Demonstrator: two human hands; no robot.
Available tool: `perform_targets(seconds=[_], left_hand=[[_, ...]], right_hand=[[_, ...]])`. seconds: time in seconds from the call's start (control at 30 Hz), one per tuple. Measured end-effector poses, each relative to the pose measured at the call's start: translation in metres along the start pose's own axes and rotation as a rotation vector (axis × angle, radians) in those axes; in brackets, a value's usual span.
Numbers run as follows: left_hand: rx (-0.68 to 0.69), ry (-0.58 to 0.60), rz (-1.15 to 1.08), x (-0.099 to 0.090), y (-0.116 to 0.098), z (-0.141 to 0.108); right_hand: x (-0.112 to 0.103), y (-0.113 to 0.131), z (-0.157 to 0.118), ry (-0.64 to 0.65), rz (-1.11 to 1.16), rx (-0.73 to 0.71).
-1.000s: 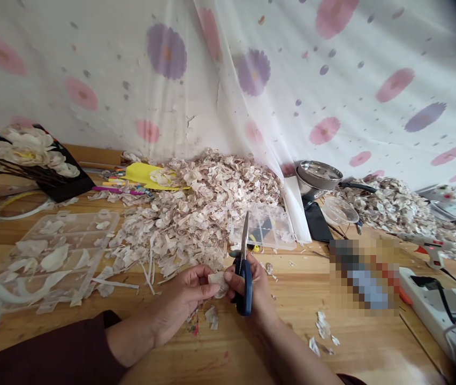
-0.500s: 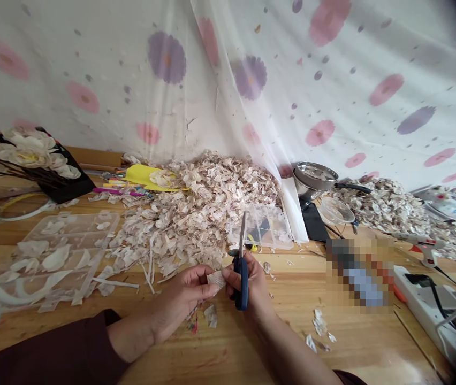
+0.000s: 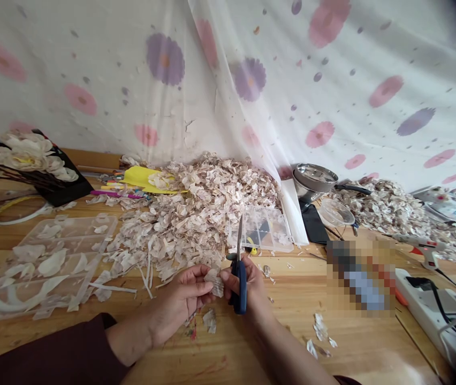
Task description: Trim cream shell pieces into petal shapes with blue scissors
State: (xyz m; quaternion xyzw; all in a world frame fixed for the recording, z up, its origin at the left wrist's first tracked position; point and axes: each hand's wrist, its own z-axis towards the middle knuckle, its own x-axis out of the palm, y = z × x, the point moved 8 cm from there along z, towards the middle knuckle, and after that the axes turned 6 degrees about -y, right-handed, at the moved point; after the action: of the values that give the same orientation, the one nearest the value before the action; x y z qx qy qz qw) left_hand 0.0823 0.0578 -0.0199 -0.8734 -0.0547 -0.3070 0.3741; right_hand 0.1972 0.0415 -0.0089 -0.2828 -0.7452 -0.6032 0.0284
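Note:
Between the fingertips of my left hand [image 3: 183,294] is a small, pale, ridged petal-like piece [image 3: 215,283]. My right hand [image 3: 254,291] grips a pair of scissors [image 3: 241,286] with dark blue handles, blades pointing up and away from me. The thumb of that hand is close to the pale piece; whether it touches cannot be made out. Just below my hands a loose scrap [image 3: 209,321] lies on the wooden table [image 3: 276,353]. Beyond them rises a large heap of pale, dry petal-like flakes [image 3: 196,214].
Left is a clear compartment box [image 3: 73,235] with pale petals; behind it are white flowers [image 3: 31,152]. A smaller clear box [image 3: 268,227] lies by the heap. Toward the right are metal bowls [image 3: 315,176], a glue gun [image 3: 424,246] and a power strip [image 3: 432,307].
The pale piece has turned in my left fingers and shows more of its ridged face. My right thumb has drawn slightly away from it. The scissors stay in my right hand.

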Motion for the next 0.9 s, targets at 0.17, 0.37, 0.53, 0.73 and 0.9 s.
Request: perform_targets(seconds=[0.17, 0.37, 0.53, 0.73, 0.9], left_hand=[[0.026, 0.034, 0.028, -0.001, -0.001, 0.002], [0.007, -0.011, 0.032, -0.009, 0.001, 0.003], [0.004, 0.05, 0.062, -0.004, -0.001, 0.003], [0.021, 0.025, 0.036, -0.011, 0.001, 0.007], [0.027, 0.014, 0.039, -0.012, 0.002, 0.008]], right_hand=[[0.0, 0.0, 0.0, -0.02, -0.005, 0.012], [-0.001, -0.001, 0.0, -0.029, -0.02, 0.028], [-0.002, -0.002, -0.001, -0.021, -0.023, 0.045], [0.002, -0.005, -0.004, 0.007, -0.028, 0.066], [0.0, -0.004, -0.001, -0.013, -0.042, 0.032]])
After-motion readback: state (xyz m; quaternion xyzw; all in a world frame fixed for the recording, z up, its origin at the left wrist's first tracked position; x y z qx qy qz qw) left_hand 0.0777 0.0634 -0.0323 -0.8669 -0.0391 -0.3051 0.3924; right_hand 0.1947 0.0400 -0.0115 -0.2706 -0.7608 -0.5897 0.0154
